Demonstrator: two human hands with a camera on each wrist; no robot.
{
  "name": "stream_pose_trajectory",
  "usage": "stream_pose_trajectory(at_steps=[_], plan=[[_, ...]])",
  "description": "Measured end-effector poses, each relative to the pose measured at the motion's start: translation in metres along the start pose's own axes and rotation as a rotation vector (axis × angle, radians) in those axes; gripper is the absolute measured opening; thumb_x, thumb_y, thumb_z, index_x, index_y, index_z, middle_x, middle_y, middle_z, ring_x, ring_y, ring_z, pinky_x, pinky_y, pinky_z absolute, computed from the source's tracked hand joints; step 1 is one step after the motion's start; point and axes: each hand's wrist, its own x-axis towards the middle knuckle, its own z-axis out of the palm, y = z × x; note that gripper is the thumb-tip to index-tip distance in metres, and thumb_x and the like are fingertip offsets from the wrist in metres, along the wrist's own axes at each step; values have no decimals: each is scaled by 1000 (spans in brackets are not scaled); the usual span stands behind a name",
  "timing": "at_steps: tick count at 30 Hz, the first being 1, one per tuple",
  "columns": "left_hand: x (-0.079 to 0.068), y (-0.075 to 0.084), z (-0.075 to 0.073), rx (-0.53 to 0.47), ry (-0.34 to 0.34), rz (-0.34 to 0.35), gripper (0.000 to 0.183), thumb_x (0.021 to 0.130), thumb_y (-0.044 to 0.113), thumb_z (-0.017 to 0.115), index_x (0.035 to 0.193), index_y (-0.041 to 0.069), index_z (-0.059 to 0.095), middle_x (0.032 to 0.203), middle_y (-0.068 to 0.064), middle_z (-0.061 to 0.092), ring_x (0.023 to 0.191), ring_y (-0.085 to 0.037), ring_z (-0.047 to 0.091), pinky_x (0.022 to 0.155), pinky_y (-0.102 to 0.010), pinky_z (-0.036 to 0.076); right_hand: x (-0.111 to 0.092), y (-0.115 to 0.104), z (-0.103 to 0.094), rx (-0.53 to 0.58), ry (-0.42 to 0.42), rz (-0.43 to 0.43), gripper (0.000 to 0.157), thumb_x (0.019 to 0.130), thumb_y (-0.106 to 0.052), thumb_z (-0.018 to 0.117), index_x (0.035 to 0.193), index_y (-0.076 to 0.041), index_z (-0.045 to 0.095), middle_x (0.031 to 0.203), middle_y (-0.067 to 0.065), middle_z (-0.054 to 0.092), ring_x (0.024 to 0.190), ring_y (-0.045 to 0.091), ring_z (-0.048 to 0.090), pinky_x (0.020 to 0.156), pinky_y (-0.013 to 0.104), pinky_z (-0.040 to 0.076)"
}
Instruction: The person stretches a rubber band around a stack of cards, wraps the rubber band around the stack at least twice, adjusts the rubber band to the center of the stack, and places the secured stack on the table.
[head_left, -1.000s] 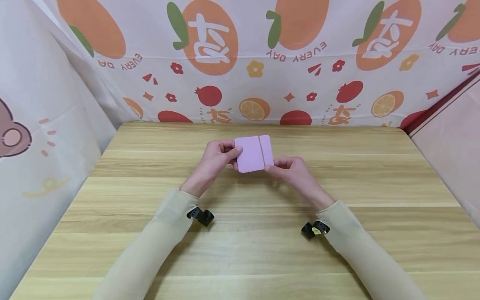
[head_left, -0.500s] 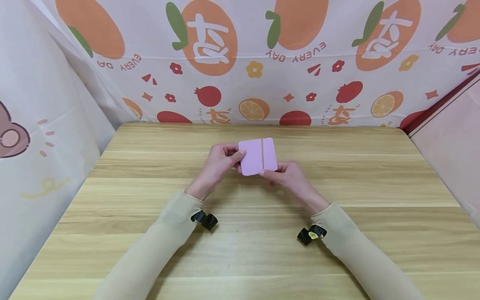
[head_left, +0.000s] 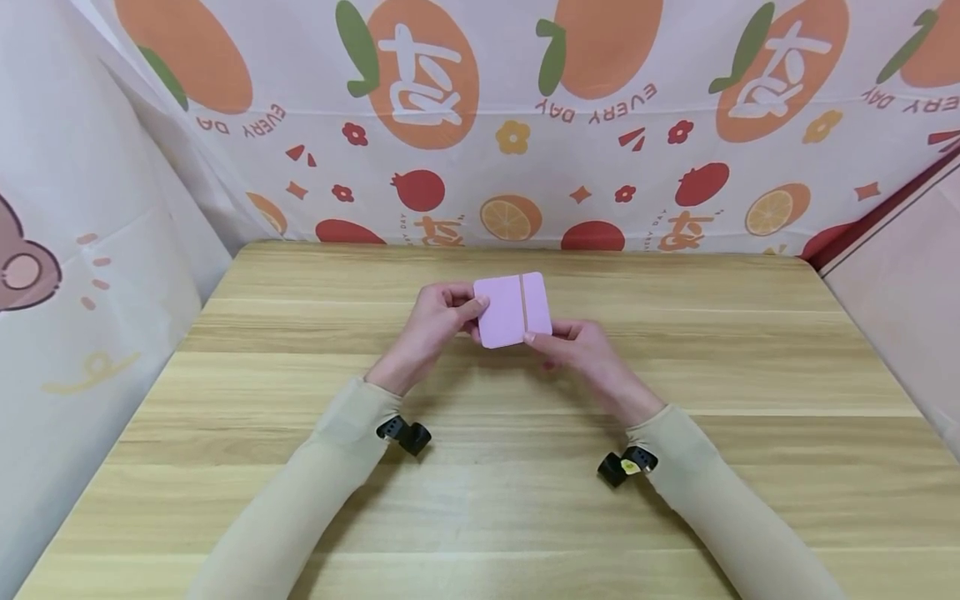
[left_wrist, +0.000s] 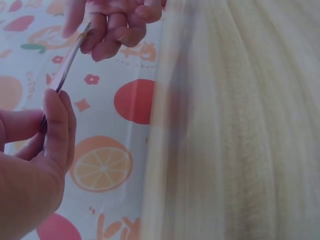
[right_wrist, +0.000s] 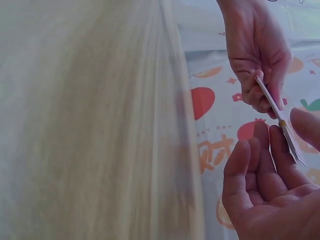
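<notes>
A thin lilac square point(head_left: 501, 315) with rounded corners, like a small pad or stack of cards, is held above the table in the head view. A narrow brown rubber band point(head_left: 523, 302) runs across it, right of its middle. My left hand point(head_left: 433, 318) pinches the square's left edge, thumb on the front and fingers behind. My right hand point(head_left: 588, 348) has its thumb tip on the band at the lower edge, with fingers behind. Both wrist views show the square edge-on; in the right wrist view the rubber band point(right_wrist: 282, 123) lies by my fingertips.
The wooden table point(head_left: 480, 492) extends around and below both hands. A fruit-print curtain point(head_left: 510, 183) hangs along its far edge, with pale cloth at the left and a pink panel point(head_left: 900, 292) at the right. Each sleeve cuff carries a black wrist camera point(head_left: 405, 433).
The band, slanted a second ago, now runs nearly straight across the square. My right thumb has shifted slightly left along the lower edge. Both hands and the square have moved a little.
</notes>
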Motion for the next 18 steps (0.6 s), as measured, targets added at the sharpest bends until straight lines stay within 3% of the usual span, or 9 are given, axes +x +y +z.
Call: stream_pose_trajectory(at_steps=[5,9,18], plan=[[-1,0,0,40,-75,8,14,96,5,61,91,-8,64,74,-8,61,60,-15,56,61,-29,52,2,0,-7,55,9,-32,39,92,-22,69,121,4,65,107,8,68,94,26,60,78,36,53],[-3,0,1,90,-134,10,15,96,7,62,89,-6,64,73,-9,61,60,-16,56,65,-37,52,3,-2,-11,105,50,-48,38,94,-19,66,123,6,62,107,10,67,90,17,62,81,36,53],[-4,-5,7,82,-204,-11,15,97,6,60,88,-6,64,73,-9,61,59,-16,55,62,-32,51,4,-5,-16,94,144,-123,37,94,-19,67,122,4,62,109,10,65,93,16,60,80,36,54]])
